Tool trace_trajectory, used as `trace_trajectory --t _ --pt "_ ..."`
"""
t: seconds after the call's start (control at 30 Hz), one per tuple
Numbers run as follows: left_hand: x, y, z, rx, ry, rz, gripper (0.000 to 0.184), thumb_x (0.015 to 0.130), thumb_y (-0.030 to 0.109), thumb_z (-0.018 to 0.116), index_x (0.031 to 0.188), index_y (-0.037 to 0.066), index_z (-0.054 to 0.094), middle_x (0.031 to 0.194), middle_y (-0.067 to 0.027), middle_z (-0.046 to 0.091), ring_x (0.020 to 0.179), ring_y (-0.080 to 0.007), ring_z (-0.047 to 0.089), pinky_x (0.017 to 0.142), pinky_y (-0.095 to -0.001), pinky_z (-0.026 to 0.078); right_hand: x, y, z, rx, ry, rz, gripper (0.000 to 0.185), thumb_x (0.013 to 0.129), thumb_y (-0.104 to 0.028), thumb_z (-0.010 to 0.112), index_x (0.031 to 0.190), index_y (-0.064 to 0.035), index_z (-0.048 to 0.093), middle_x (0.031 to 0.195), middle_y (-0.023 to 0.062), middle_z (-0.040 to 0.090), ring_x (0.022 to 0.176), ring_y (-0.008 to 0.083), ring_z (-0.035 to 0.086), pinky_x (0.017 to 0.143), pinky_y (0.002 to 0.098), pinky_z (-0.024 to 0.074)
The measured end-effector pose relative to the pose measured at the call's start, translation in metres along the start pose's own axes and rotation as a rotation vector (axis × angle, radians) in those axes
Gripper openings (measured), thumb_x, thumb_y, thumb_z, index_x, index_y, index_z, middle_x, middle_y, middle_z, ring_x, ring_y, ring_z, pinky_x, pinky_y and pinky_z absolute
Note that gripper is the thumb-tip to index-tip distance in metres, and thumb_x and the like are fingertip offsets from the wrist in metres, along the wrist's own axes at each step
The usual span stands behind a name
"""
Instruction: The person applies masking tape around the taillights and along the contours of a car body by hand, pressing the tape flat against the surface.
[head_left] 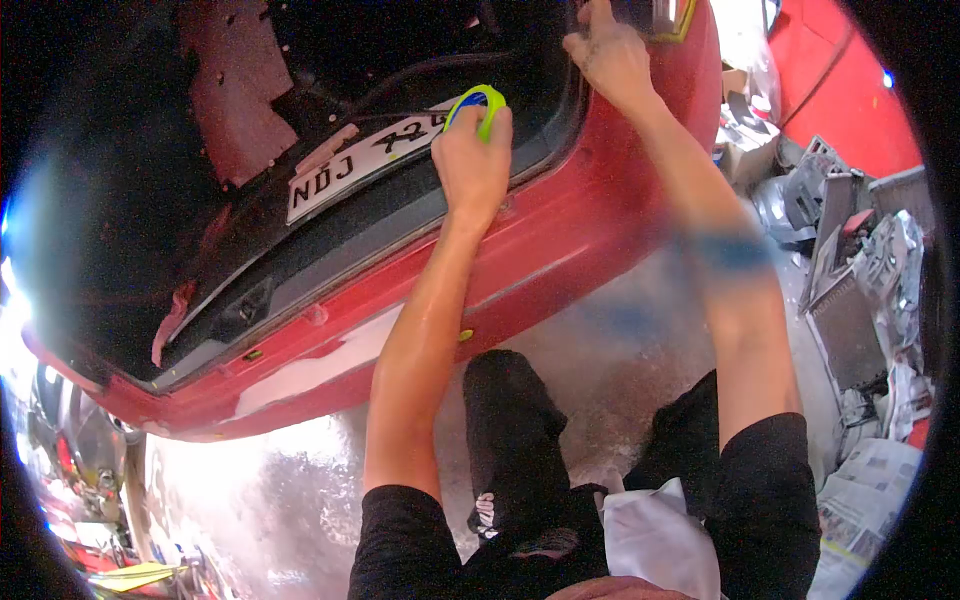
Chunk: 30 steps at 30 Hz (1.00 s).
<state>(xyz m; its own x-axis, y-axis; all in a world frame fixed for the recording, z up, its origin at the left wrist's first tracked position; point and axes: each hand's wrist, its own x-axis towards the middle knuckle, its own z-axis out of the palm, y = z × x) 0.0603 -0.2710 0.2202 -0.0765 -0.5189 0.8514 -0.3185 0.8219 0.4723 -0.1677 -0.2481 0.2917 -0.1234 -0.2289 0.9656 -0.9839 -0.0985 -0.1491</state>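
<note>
My left hand (472, 170) is closed around a roll of bright yellow-green tape (492, 112) with a blue inner core. It is over the right end of a white licence plate (345, 172) with black characters, lying in the open rear of a red car. Farther up, my right hand (612, 62) is at the edge of the opening, close to a tail light (668, 14) bordered with yellow-green tape. Its fingers are bent together, and I cannot make out what is between them.
The red bumper (520, 262) with pale sanded patches curves between me and the opening. Metal parts and radiators (848, 325) are piled at right, with newspaper (868, 500) below. Another red panel (850, 80) stands behind. Assorted clutter (95, 500) lies at lower left.
</note>
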Motion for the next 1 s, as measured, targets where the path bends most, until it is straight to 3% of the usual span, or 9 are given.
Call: trace_trajectory --t 0.03,0.17,0.23,0.37,0.43,0.57,0.7,0.83,1.0 --pt "0.0 0.0 -0.002 0.001 -0.002 -0.022 0.035 0.095 0.03 0.076 0.098 -0.004 0.076 0.08 -0.0205 0.073 0.07 -0.0309 0.068 0.068 -0.0409 0.051 0.001 -0.001 0.0 0.006 -0.025 0.015 0.03 0.088 -0.013 0.067 0.112 -0.004 0.05 0.077 0.0263 0.067 0.074 0.0481 0.068 0.069 0.0571 0.053" --pt "0.0 0.002 -0.007 -0.075 -0.026 -0.076 0.034 0.095 0.03 0.076 0.099 -0.004 0.075 0.081 -0.0201 0.073 0.071 -0.03 0.068 0.069 -0.0403 0.051 -0.001 0.004 0.0 -0.03 -0.043 -0.06 0.03 0.089 -0.014 0.067 0.113 -0.0036 0.051 0.082 0.025 0.066 0.077 0.0448 0.068 0.069 0.0553 0.053" --pt "0.0 0.003 -0.008 -0.095 0.022 -0.037 0.033 0.096 0.029 0.075 0.1 -0.004 0.075 0.08 -0.0185 0.072 0.073 -0.0257 0.067 0.07 -0.0388 0.051 0.006 0.007 -0.006 0.082 -0.176 0.062 0.032 0.096 -0.026 0.063 0.123 -0.0115 0.056 0.098 0.0272 0.073 0.097 0.0501 0.07 0.084 0.058 0.0546" --pt "-0.003 0.016 -0.017 -0.07 0.063 -0.006 0.033 0.097 0.029 0.077 0.101 -0.004 0.074 0.081 -0.0128 0.072 0.074 -0.0162 0.065 0.07 -0.0337 0.05 0.002 0.0 0.006 -0.046 -0.152 0.029 0.029 0.093 -0.015 0.065 0.12 -0.0089 0.055 0.091 0.0273 0.073 0.091 0.0496 0.072 0.079 0.0604 0.0561" --pt "-0.011 0.038 -0.037 -0.278 -0.003 -0.15 0.027 0.101 0.025 0.075 0.105 -0.001 0.074 0.084 -0.0054 0.073 0.074 -0.0085 0.062 0.069 -0.0268 0.049 -0.008 -0.002 -0.001 -0.054 -0.15 0.068 0.031 0.094 -0.016 0.066 0.123 -0.0104 0.057 0.098 0.0257 0.074 0.094 0.0472 0.072 0.081 0.0577 0.0569" --pt "-0.051 0.068 -0.115 -0.399 0.248 -0.084 0.019 0.106 0.016 0.068 0.105 -0.003 0.069 0.085 -0.0062 0.074 0.081 -0.0117 0.068 0.077 -0.0273 0.053 -0.069 -0.04 -0.04 0.2 -0.065 -0.01 0.036 0.097 -0.017 0.068 0.132 -0.0134 0.061 0.104 0.0173 0.073 0.1 0.0402 0.071 0.085 0.0489 0.0563" --pt "-0.078 0.048 -0.187 -0.253 0.494 -0.028 0.019 0.11 0.014 0.061 0.101 -0.002 0.064 0.09 -0.0118 0.074 0.08 -0.0159 0.068 0.08 -0.0323 0.056 -0.109 -0.065 -0.025 0.385 -0.291 -0.125 0.024 0.096 -0.012 0.068 0.12 -0.0105 0.071 0.102 0.0158 0.071 0.099 0.0379 0.07 0.086 0.0451 0.0567" --pt "-0.1 0.035 -0.21 -0.079 0.511 -0.198 0.018 0.11 0.012 0.06 0.106 -0.005 0.064 0.091 -0.0136 0.074 0.082 -0.0162 0.068 0.077 -0.0304 0.056 -0.107 -0.103 0.003 0.461 -0.328 -0.354 0.019 0.095 -0.012 0.069 0.112 -0.0072 0.076 0.105 0.0148 0.071 0.101 0.0365 0.069 0.087 0.0439 0.0572" --pt "-0.154 0.003 -0.228 -0.005 0.604 -0.158 0.016 0.107 0.006 0.06 0.117 -0.007 0.062 0.096 -0.0141 0.074 0.086 -0.0174 0.07 0.08 -0.0304 0.057 -0.099 -0.164 0.027 0.523 -0.358 -0.417 0.02 0.093 -0.013 0.071 0.111 -0.0067 0.075 0.108 0.014 0.071 0.104 0.0357 0.069 0.091 0.0442 0.057"
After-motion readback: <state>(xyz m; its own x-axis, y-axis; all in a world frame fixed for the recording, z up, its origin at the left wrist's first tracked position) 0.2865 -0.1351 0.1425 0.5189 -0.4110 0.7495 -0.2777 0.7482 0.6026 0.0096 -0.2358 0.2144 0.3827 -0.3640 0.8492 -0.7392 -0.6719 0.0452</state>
